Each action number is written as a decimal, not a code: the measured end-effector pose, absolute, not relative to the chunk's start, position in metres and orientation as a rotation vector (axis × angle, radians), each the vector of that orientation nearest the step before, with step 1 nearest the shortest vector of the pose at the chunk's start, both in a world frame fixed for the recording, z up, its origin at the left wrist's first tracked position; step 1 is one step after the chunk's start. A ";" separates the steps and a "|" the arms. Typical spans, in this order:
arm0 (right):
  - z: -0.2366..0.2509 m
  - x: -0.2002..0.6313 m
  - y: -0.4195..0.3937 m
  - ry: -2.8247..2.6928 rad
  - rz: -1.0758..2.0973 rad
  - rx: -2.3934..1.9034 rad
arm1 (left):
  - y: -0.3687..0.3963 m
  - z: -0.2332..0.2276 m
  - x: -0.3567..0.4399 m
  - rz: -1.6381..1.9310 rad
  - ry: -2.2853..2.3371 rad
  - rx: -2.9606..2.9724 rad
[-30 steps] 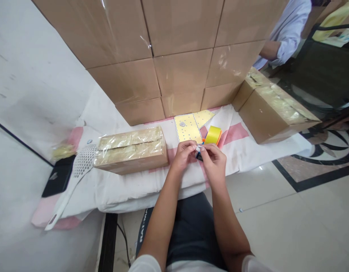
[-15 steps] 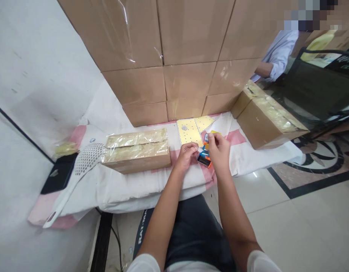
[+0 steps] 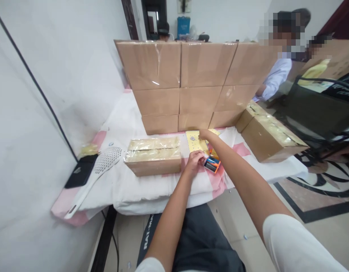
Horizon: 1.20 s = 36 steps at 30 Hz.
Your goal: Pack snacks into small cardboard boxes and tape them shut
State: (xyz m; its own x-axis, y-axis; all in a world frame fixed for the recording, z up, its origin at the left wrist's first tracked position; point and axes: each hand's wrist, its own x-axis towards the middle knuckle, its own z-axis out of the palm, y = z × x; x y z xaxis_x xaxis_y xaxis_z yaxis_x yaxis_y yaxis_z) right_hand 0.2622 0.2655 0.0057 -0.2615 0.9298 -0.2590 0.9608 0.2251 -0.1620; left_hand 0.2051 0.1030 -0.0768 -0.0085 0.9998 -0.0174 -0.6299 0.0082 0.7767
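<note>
Knocking the blue-and-orange object (image 3: 212,165), lower right of centre, is your risk, as your right forearm (image 3: 245,172) slants close by; whether your left hand (image 3: 195,160) beside it or right hand (image 3: 203,134) at the yellow paper (image 3: 195,146) pinches anything, I cannot tell.

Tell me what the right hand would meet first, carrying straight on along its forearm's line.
Likely the bottom-row middle cardboard box beyond the right hand, though depth is unclear from this single view.
</note>
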 end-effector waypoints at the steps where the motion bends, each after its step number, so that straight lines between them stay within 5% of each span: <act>1: 0.006 0.262 0.266 2.335 -0.406 1.869 | 0.103 -0.077 0.205 1.449 0.709 0.675; 25: 0.018 0.302 0.246 2.574 -0.304 2.100 | 0.101 -0.073 0.203 1.428 0.699 0.734; 32: 0.013 0.346 0.137 3.332 -0.692 1.777 | 0.101 -0.075 0.200 1.524 0.684 0.736; 36: -0.006 0.356 0.072 3.528 -0.555 1.629 | 0.098 -0.078 0.202 1.507 0.664 0.778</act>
State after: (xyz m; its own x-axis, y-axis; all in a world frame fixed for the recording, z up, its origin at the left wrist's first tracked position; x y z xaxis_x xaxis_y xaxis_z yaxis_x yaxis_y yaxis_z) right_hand 0.3560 0.0721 -0.0056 -0.4139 0.7369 0.5345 0.5371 0.6717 -0.5103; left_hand 0.2022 0.0982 -0.0776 -0.0205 0.9959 0.0880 -0.6075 -0.0823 0.7900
